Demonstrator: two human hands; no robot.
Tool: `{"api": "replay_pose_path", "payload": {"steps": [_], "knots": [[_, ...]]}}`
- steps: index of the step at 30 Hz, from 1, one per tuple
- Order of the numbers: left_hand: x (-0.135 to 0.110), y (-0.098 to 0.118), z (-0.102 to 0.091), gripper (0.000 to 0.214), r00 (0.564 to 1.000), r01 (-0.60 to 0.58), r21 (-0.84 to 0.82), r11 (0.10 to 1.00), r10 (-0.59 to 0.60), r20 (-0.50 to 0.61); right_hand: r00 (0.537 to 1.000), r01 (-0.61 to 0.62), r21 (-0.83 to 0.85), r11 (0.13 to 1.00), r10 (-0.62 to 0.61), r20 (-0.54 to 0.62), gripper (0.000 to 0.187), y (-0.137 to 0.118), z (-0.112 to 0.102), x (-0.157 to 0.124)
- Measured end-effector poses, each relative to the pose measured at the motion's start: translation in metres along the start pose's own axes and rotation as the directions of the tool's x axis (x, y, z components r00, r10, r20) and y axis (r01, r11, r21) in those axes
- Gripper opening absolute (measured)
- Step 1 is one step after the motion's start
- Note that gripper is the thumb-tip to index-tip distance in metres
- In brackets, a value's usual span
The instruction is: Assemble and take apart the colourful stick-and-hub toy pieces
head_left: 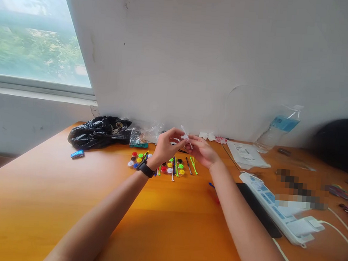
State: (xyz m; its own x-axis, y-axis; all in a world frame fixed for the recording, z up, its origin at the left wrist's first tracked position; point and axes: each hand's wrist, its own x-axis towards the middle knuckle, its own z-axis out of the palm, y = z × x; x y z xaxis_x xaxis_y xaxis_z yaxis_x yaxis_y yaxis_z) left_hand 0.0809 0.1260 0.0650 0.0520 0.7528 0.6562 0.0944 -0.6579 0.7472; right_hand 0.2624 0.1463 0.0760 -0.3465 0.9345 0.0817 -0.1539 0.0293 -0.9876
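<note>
Above the table, my left hand [167,146] and my right hand [204,150] meet with their fingers pinched around a small white plastic stick [191,145]. A white rounded piece sits at the stick's middle, partly covered by my fingertips, so I cannot tell whether it is joined to the stick. Below my hands lie several small round plastic pieces [182,172] in red, green, yellow, blue, white and black. Thin plastic sticks lie among them, including a yellow-green stick [193,165] and a dark stick [188,165]. My left forearm and wrist hide some of these parts.
At the back left lie a black plastic bag [95,132] and clear wrapping [146,133]; a small blue packet [77,154] is nearer. On the right are a white power strip [272,203], a black flat object [258,210], a white mailing bag [247,155] and a tilted bottle [278,130].
</note>
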Motion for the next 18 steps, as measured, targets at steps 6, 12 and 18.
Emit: {"api": "replay_pose_path", "payload": {"steps": [6, 12, 18], "knots": [[0.002, -0.004, -0.007, 0.022, 0.993, -0.031, 0.124, 0.992, 0.017, 0.113, 0.987, 0.127, -0.324, 0.937, -0.153, -0.054, 0.029, -0.007, 0.003, -0.003], [-0.001, -0.008, 0.002, 0.016, 0.979, -0.024, 0.097, 0.995, 0.004, 0.202, 0.989, 0.147, -0.435, 0.888, -0.141, 0.047, 0.025, -0.017, -0.006, -0.012], [-0.004, -0.018, 0.011, 0.023, 0.954, 0.057, 0.068, 0.996, -0.075, 0.289, 0.994, 0.088, -0.470, 0.878, -0.046, 0.100, 0.029, -0.013, -0.019, -0.013]]}}
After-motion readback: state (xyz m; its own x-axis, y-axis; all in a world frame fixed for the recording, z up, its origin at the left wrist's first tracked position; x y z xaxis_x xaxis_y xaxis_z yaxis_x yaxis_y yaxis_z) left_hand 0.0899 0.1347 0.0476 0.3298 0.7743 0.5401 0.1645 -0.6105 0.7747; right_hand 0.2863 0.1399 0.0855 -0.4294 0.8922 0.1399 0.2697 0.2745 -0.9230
